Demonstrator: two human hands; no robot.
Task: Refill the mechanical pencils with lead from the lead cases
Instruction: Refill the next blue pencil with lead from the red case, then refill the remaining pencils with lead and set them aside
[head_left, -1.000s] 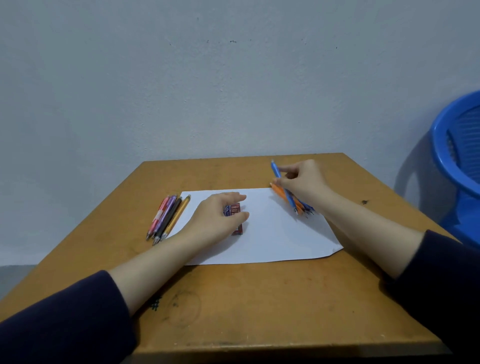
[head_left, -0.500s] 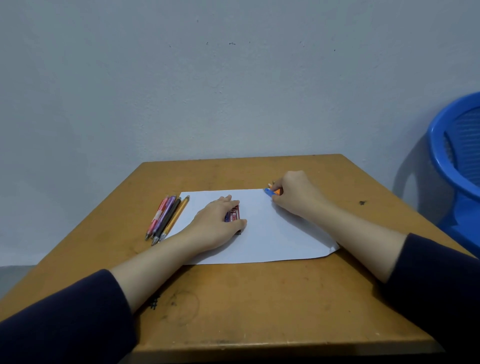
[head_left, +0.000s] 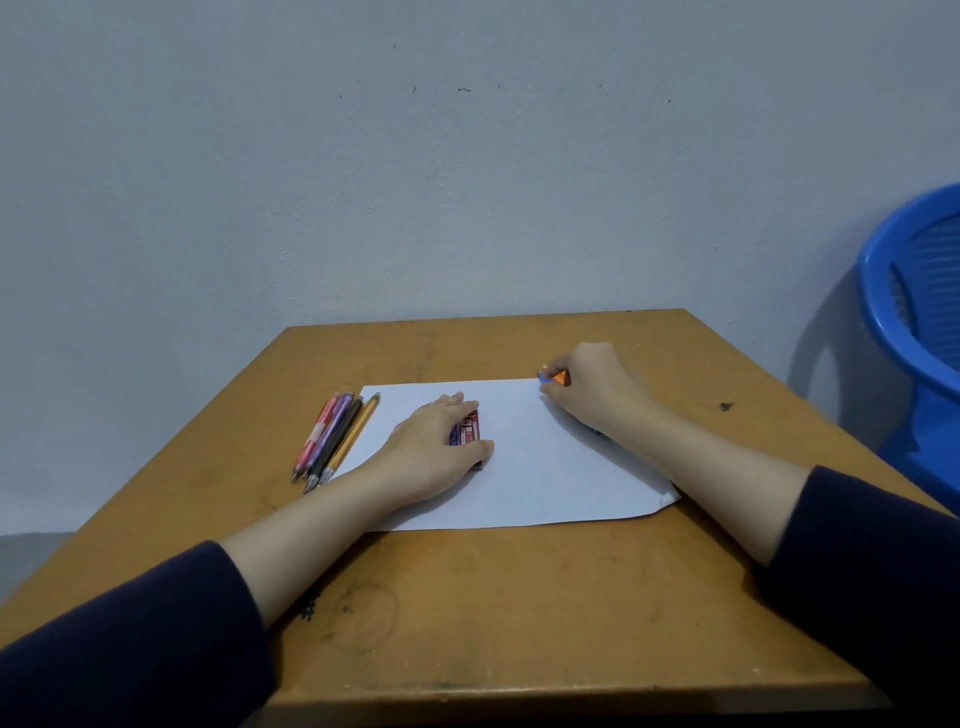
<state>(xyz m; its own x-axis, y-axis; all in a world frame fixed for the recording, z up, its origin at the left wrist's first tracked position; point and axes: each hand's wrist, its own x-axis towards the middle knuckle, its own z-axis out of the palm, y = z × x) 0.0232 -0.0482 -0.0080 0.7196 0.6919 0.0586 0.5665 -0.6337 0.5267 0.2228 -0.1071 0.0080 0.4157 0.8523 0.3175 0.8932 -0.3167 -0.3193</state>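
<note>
A second ago the right hand (head_left: 592, 387) was raising a blue pencil off the paper (head_left: 545, 478) with its fingertips. It has since been lowering that pencil back among the others, and for the last half second it has hardly been shifting. The left hand (head_left: 434, 449) has been flattening over the cases (head_left: 470, 431), where its fingers were earlier more arched.

The right hand is now lying knuckles-up at the paper's far corner, its fingers curling round the bundle (head_left: 554, 378). Only the blue and orange ends are sticking out past the thumb side, and dark tips are peeking from under the wrist. The left hand is resting palm-down. Its fingers are lying close together and nearly straight across the cases, and its thumb is stretching along their near side.

The cases are showing as a red and blue printed strip between fingers and thumb, sitting on the paper. Just outside the left hand's little-finger side, the loose pencils (head_left: 337, 436) are lying side by side on the table (head_left: 519, 597). They are pink, purple, black and yellow, with their tips pointing toward the person. Both forearms are showing bare out of dark sleeves (head_left: 130, 634).
</note>
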